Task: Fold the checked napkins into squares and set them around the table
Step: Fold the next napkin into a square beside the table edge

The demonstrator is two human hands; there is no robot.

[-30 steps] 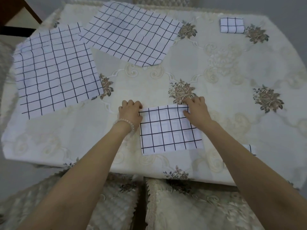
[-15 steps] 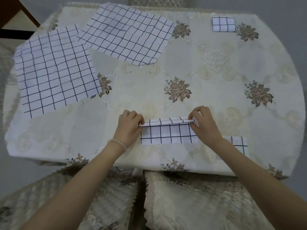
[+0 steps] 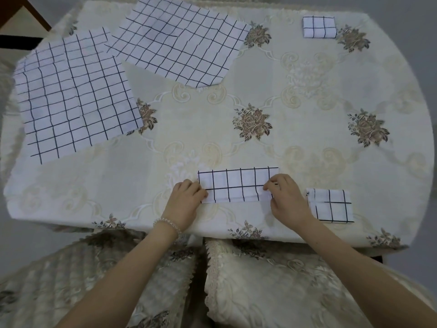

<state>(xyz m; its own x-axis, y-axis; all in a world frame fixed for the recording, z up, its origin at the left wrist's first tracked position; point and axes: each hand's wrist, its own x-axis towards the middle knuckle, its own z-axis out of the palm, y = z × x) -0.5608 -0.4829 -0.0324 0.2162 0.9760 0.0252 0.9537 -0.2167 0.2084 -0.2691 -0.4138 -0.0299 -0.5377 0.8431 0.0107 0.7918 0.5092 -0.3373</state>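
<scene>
A white napkin with a dark check lies folded into a long strip near the table's front edge. My left hand pinches its left end and my right hand pinches its right end, fingers curled over the cloth. A folded square napkin lies just right of my right hand. Another folded square sits at the far right of the table. Two unfolded checked napkins lie flat, one at the left and one at the back middle.
The table wears a cream cloth with brown rose motifs and has a curved right edge. Two padded chair seats, one at the left and one at the right, stand against its front edge below my arms. A dark wooden corner shows at the far left.
Both hands drew the napkin's far edge toward me, halving it into a narrow strip. They now hold the strip's ends near the front edge.
</scene>
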